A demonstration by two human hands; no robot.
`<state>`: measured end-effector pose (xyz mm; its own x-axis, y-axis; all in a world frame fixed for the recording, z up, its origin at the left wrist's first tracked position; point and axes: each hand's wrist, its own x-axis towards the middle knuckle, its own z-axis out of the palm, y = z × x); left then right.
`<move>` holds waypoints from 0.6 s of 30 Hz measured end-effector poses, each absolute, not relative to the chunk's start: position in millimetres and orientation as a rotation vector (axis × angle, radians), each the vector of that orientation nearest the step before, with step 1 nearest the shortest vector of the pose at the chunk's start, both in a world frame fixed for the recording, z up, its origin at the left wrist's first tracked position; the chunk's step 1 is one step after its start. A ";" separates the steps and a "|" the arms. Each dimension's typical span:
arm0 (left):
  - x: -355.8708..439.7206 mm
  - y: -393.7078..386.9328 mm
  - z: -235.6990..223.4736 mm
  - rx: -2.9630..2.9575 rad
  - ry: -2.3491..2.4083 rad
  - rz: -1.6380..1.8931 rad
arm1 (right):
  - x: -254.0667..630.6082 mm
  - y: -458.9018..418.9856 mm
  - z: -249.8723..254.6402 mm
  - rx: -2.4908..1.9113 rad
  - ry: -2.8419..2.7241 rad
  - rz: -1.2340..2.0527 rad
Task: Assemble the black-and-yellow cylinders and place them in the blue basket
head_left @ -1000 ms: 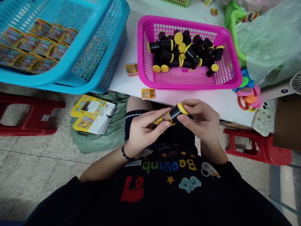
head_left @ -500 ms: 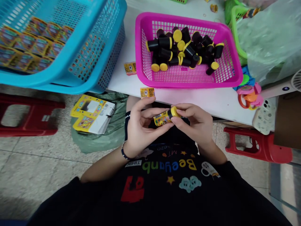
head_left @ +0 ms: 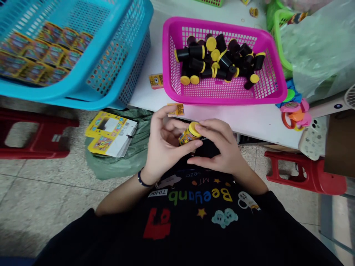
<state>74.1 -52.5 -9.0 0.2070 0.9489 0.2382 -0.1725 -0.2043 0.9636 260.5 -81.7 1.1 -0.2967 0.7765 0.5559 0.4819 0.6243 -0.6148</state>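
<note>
Above my lap, my left hand (head_left: 161, 149) is closed around a small canister (head_left: 185, 138) with a yellow printed label and a yellow cap (head_left: 193, 129). The canister is tilted, cap end up and toward the right. Against the cap rest the fingertips of my right hand (head_left: 223, 146), whose thumb is spread away below; the hand is open. Just beyond my left fingers, a yellow printed sticker (head_left: 179, 109) lies at the table edge, partly covered by them. A pink basket (head_left: 222, 99) behind my hands holds many black canisters (head_left: 197, 51) with yellow caps.
At the left, a blue basket (head_left: 111, 74) contains rows of printed packs (head_left: 54, 55). More stickers (head_left: 156, 80) lie beside the pink basket on the white table (head_left: 249, 120). Printed cards (head_left: 111, 135) rest on a green bag. Red stools (head_left: 302, 171) stand on the floor. A phone (head_left: 313, 138) lies at right.
The canister has turned more upright, its cap moving left. My right thumb has come off it and spread downward, while the right fingers have shifted left over the cap.
</note>
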 end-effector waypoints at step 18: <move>81.5 -48.8 0.2 1.258 0.527 0.728 | 254.9 -77.3 -5.9 -0.841 -1.994 0.010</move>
<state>81.5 -48.8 0.2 0.6706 0.7411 0.0330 -0.2001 0.1379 0.9700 254.9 -77.3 -5.9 -0.3241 0.5621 0.7610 0.5544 0.7646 -0.3287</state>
